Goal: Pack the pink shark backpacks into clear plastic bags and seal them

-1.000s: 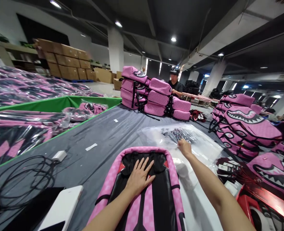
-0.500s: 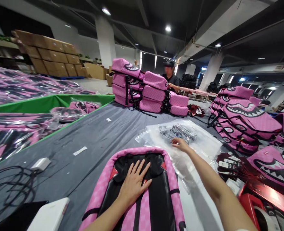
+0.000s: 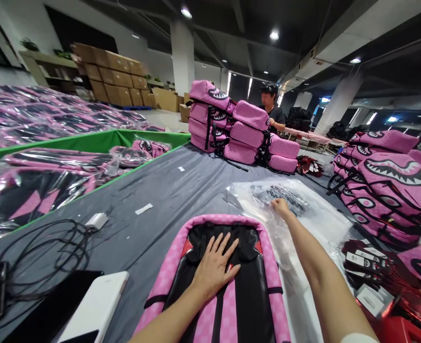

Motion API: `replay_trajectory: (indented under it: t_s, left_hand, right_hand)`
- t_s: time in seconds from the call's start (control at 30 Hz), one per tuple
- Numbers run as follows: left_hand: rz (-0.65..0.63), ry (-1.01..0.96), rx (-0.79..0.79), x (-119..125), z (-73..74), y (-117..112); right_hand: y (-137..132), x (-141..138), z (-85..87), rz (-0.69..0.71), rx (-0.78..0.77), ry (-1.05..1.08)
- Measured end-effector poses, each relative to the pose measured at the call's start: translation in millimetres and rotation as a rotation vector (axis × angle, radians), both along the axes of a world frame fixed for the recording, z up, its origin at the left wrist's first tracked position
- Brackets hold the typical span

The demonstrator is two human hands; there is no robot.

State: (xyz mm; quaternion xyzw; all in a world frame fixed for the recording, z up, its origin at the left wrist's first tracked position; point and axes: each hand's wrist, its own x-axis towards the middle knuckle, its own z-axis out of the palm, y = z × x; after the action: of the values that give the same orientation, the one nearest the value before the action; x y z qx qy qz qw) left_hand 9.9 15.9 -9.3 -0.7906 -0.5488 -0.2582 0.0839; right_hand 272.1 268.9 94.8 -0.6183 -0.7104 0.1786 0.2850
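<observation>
A pink and black backpack (image 3: pixel 264 276) lies in front of me with its padded back panel up. My left hand (image 3: pixel 215 267) rests flat on that panel, fingers spread. Past the backpack's upper right corner, my right hand (image 3: pixel 280 207) is closed on the near edge of a clear plastic bag (image 3: pixel 321 219). The bag belongs to a flat pile with dark printing on it. Its fingertips are turned away from me, so the exact pinch is hidden.
Stacked pink backpacks (image 3: pixel 246 133) stand at the back, and more (image 3: pixel 392 176) on the right. Tags (image 3: pixel 360 262) lie at right. A white box (image 3: pixel 96 305), black cables (image 3: pixel 53 257) and a charger (image 3: pixel 96 221) sit at left. A green-edged bin (image 3: pixel 125 138) holds bagged backpacks. A person (image 3: pixel 273 112) stands behind.
My right hand has gone from loosely parted fingers to closed on the plastic bag. My left hand stays flat on the backpack. The view has turned left.
</observation>
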Motion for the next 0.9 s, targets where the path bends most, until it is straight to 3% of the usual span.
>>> replay_trajectory:
  t_s: [0.1, 0.2, 0.27, 0.33, 0.4, 0.57, 0.7, 0.77, 0.9]
  left_hand:
    - [0.006, -0.015, 0.012, 2, -0.7, 2]
    - [0.011, -0.030, 0.015, 4, -0.9, 4]
    - [0.010, -0.038, -0.001, 4, 0.6, 5]
    - [-0.008, -0.072, -0.040, 4, 5.5, 6]
    - [-0.061, -0.238, -0.103, 3, 15.0, 5]
    - [-0.159, -0.987, -0.248, 10, 51.6, -8]
    - [-0.134, -1.208, -0.314, 31, 74.8, -26]
    - [-0.093, -1.272, -0.331, 43, 80.1, -37]
    - [0.004, -1.250, -0.356, 50, 75.0, -61]
  right_hand:
    - [18, -5, 61.5, -0.085, 0.093, 0.006]
    - [22, -22, 118.4, -0.061, 0.215, 0.047]
    - [10, -37, 142.1, 0.019, 0.258, 0.079]
    - [-14, -48, 150.0, 0.141, 0.230, 0.091]
    - [-46, -56, 144.6, 0.284, 0.135, 0.075]
    - [-134, -54, 109.8, 0.513, -0.070, 0.087]
    - [-198, -54, 73.3, 0.587, -0.153, 0.204]
    - [-225, -58, 52.5, 0.572, -0.187, 0.237]
    - [-248, -64, 27.6, 0.346, -0.168, 0.294]
